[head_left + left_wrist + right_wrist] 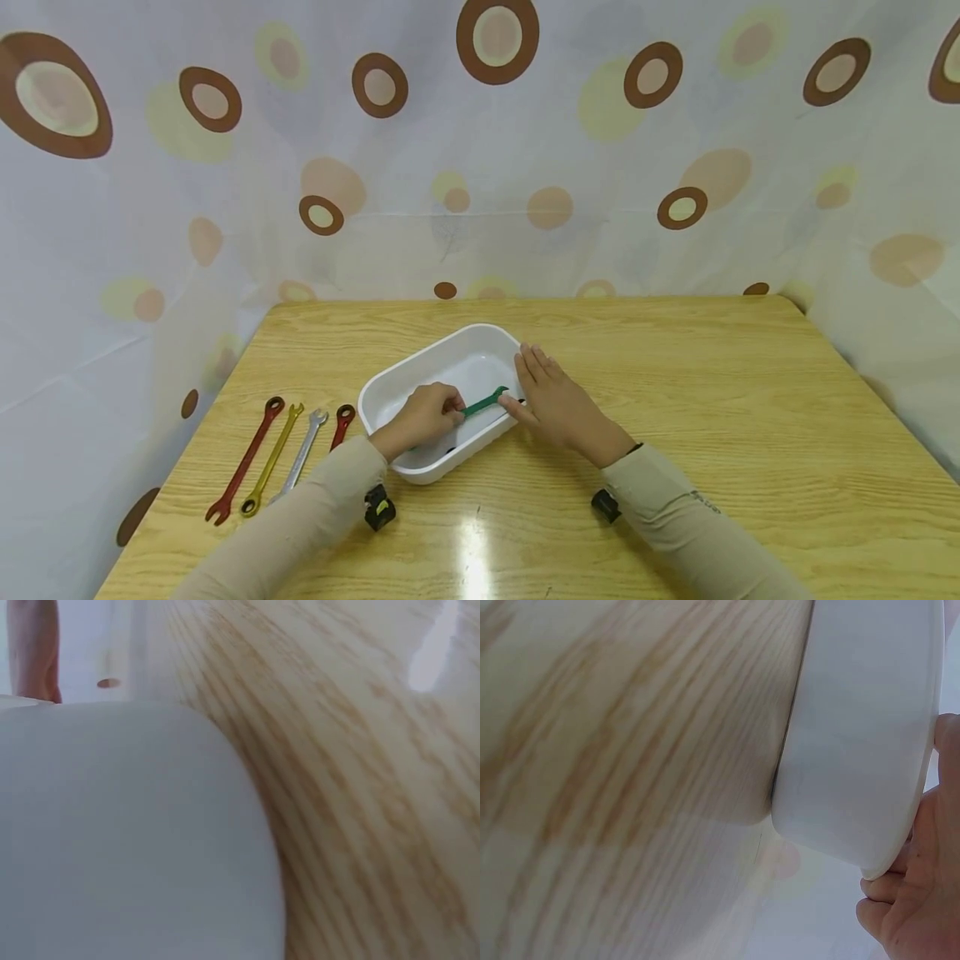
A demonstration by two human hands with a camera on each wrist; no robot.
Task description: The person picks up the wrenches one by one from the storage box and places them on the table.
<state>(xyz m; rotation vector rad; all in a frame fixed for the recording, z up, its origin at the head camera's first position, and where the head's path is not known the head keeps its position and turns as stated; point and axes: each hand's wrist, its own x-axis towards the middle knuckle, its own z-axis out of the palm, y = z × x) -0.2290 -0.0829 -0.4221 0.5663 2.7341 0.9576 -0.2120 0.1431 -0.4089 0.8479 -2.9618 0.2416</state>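
Head view: a green wrench [483,403] is apparently being placed in the white tray [422,476].
Wrench pinched by left grip [429,414]; tray touched by straight-fingered right grip [557,407]; release seemingly needed next.

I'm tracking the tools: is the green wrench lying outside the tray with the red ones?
No, the left hand holds the green wrench inside the tray.

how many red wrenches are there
2, both on the table: a long red wrench at the row's far left, and a short red wrench nearest the white tray, partly hidden by the left sleeve, which may hide others.
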